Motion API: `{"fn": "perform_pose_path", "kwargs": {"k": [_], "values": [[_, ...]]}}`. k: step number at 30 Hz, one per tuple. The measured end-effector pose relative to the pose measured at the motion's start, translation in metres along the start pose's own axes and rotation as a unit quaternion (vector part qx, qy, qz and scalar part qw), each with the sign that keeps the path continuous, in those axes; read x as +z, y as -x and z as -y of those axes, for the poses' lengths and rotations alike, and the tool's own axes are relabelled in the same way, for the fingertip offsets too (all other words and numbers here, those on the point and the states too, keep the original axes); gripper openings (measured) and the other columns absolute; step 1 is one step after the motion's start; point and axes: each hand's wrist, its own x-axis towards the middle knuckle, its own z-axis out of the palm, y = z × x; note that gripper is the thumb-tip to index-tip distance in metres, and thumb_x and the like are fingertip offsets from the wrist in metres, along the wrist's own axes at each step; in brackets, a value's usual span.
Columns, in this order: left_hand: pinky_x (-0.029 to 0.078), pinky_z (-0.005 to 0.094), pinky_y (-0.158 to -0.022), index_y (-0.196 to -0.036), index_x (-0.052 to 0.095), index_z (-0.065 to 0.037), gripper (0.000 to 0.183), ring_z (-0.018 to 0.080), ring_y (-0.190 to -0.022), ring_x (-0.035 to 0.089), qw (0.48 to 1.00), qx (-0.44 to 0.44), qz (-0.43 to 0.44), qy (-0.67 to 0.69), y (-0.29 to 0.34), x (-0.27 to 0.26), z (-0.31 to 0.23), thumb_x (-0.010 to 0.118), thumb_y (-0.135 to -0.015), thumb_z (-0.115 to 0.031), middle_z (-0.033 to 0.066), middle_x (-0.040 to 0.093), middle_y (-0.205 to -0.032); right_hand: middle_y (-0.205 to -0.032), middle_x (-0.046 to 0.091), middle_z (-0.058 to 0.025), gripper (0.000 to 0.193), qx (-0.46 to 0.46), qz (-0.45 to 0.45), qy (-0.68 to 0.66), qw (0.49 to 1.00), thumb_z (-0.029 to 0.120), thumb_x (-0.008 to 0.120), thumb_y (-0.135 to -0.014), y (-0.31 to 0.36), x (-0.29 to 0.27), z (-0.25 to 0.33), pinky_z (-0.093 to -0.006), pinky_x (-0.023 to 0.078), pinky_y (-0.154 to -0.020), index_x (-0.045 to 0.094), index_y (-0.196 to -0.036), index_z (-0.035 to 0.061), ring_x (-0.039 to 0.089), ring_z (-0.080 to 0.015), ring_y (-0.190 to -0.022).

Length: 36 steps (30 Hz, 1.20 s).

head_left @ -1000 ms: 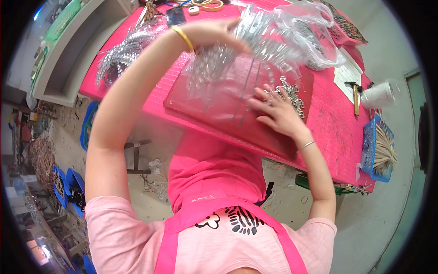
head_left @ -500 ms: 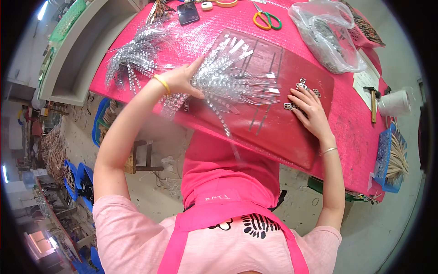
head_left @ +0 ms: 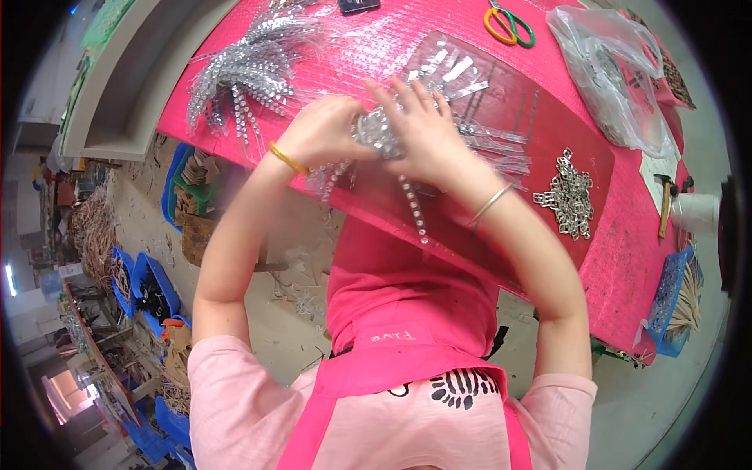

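A bundle of clear strips set with sparkling rhinestones (head_left: 379, 136) lies at the near left of a dark red board (head_left: 462, 207). My left hand (head_left: 329, 131) is closed round its left end, thumb towards me. Over the bundle's middle reaches my right hand (head_left: 431, 137), its fingers stretched and apart, slightly blurred, touching the strips. The flat clear ends fan out beyond my right hand, and one beaded strip hangs towards me. On the board's right side sits a pile of small silver metal buckles (head_left: 568, 194).
Another heap of rhinestone strips (head_left: 243, 74) lies at the far left of the pink-covered table (head_left: 619, 290). Scissors with yellow and green handles (head_left: 509, 27), a clear plastic bag (head_left: 607, 74), a hammer (head_left: 666, 207), a white spool (head_left: 695, 211) and a blue basket (head_left: 670, 305) stand around the right side.
My right hand has left the buckles and moved left onto the rhinestone bundle, uncovering the buckle pile. My left hand has gathered the bundle's end more tightly. The whole view has shifted.
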Motion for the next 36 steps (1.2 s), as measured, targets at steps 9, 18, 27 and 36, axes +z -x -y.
{"fn": "perform_pose_path", "kwargs": {"k": [9, 18, 27, 36], "values": [[0.039, 0.0242, -0.08, -0.108, 0.049, 0.007, 0.058, 0.0137, -0.087, 0.053, 0.759, -0.208, 0.338, 0.517, -0.006, 0.006, 0.039, 0.063, -0.072, -0.037, 0.0091, 0.058, -0.093, -0.099, 0.054, -0.0154, 0.068, -0.11, 0.074, -0.107, 0.985, 0.012, 0.063, -0.059, -0.017, -0.025, -0.028, -0.04, 0.04, -0.084, 0.039, -0.122, 0.0106, 0.052, -0.0292, -0.094], [0.034, 0.0302, -0.091, -0.119, 0.038, 0.008, 0.076, 0.0235, -0.108, 0.046, 0.862, -0.183, 0.31, 0.358, 0.017, -0.006, 0.03, 0.069, -0.064, -0.035, 0.0192, 0.049, -0.115, -0.127, 0.026, -0.0205, 0.075, 0.023, -0.087, -0.124, 0.988, 0.02, 0.067, -0.066, 0.056, -0.018, 0.007, -0.0434, 0.029, -0.092, 0.028, -0.131, 0.0173, 0.034, -0.0367, -0.11], [0.041, 0.0367, -0.081, -0.129, 0.028, -0.003, 0.09, 0.0354, -0.096, 0.05, 0.989, -0.05, 0.122, 0.062, 0.038, -0.007, -0.006, 0.074, -0.053, -0.021, 0.0224, 0.051, -0.106, -0.077, 0.045, -0.008, 0.031, 0.096, -0.012, -0.085, 0.992, 0.022, 0.065, -0.069, 0.107, -0.001, 0.05, -0.0337, 0.033, -0.065, 0.048, -0.089, 0.0049, 0.046, -0.0237, -0.073], [0.039, 0.0363, -0.072, -0.129, 0.031, -0.011, 0.081, 0.0288, -0.083, 0.052, 0.995, -0.035, 0.028, 0.09, 0.039, 0.009, -0.019, 0.068, -0.056, -0.011, 0.0128, 0.052, -0.094, -0.075, 0.05, -0.0122, 0.017, 0.174, -0.004, -0.211, 0.962, -0.003, 0.051, -0.066, 0.092, -0.006, 0.038, -0.0384, 0.043, -0.063, 0.042, -0.08, 0.0024, 0.053, -0.0298, -0.074]]}}
